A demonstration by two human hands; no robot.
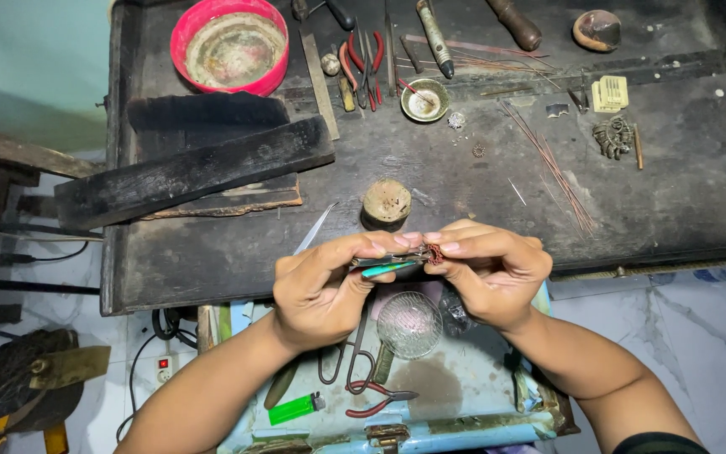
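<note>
My left hand [323, 290] grips small pliers with teal handles [386, 268], jaws pointing right. My right hand [491, 273] pinches a tiny reddish wire ornament [435, 253] between thumb and fingers, right at the pliers' tip. Both hands meet just in front of the dark workbench [430, 181], above a light blue tray [455, 395]. A small round wooden block [386, 202] stands on the bench just beyond my fingers.
A red bowl [228, 46], charred wooden blocks [195, 164], thin copper wires [548, 160], red-handled pliers [365, 63] and several hand tools lie on the bench. On the tray sit a glass dome [409, 324], a green lighter [294, 409], scissors and red pliers [376, 402].
</note>
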